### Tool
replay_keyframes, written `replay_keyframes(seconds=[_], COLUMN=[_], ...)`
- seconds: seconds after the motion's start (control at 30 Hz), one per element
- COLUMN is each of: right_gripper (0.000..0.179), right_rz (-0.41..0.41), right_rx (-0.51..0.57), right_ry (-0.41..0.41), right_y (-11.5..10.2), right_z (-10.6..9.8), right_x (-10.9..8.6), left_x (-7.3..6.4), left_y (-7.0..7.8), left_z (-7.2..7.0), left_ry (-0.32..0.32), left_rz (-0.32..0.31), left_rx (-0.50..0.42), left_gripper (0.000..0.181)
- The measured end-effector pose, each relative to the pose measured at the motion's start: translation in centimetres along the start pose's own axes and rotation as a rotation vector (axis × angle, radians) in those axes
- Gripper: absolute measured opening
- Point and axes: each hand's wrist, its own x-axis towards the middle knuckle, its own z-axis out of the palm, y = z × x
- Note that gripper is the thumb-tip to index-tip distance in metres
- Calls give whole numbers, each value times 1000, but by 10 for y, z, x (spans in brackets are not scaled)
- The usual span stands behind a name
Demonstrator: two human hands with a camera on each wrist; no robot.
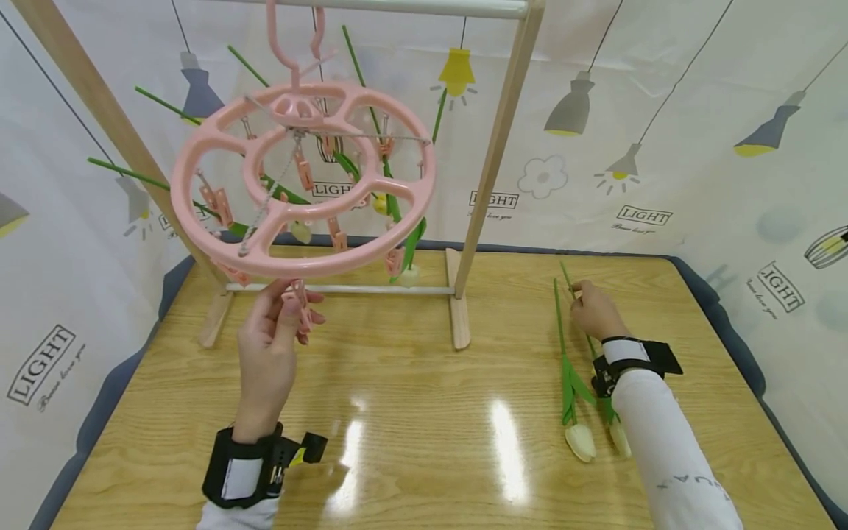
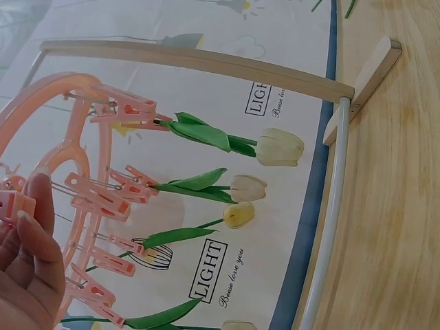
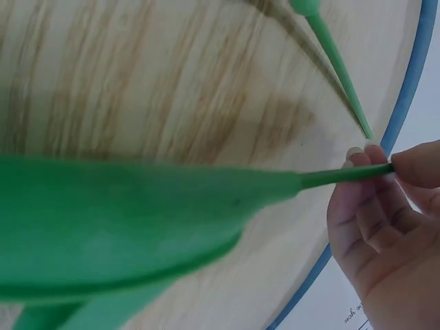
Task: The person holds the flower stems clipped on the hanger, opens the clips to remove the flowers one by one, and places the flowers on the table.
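Note:
A round pink clip hanger (image 1: 298, 263) hangs by its hook from a rack. At its near rim my left hand (image 1: 268, 346) pinches one of the pink clothespins (image 1: 306, 313) between thumb and fingers. Several tulips, such as a white one (image 2: 280, 147), dangle head down from other clothespins in the left wrist view. On the right, my right hand (image 1: 598, 309) pinches the end of the green stem of a white tulip (image 1: 620, 439). The right wrist view shows that stem (image 3: 337, 177) between thumb and fingers. Another white tulip (image 1: 581, 443) lies just left of it on the table.
The rack has wooden side posts (image 1: 493, 154), a white top bar (image 1: 424, 7), a white lower bar (image 1: 371, 290) and wooden feet (image 1: 459, 316) on the wooden table (image 1: 424, 412). Behind the table, a printed white cloth (image 1: 596, 191) covers the wall.

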Motion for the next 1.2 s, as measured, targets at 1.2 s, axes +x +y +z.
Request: replay_keyframes(seconds=[1.2], right_gripper=[62], right_rz=[-13], right_rx=[-232], right_ry=[-153], right_y=[2], right_z=[5], right_x=[-6], left_x=[0], left_y=[-2], left_z=[-1], left_ry=[-46], left_rz=[167], left_rx=[-279], left_gripper=[33])
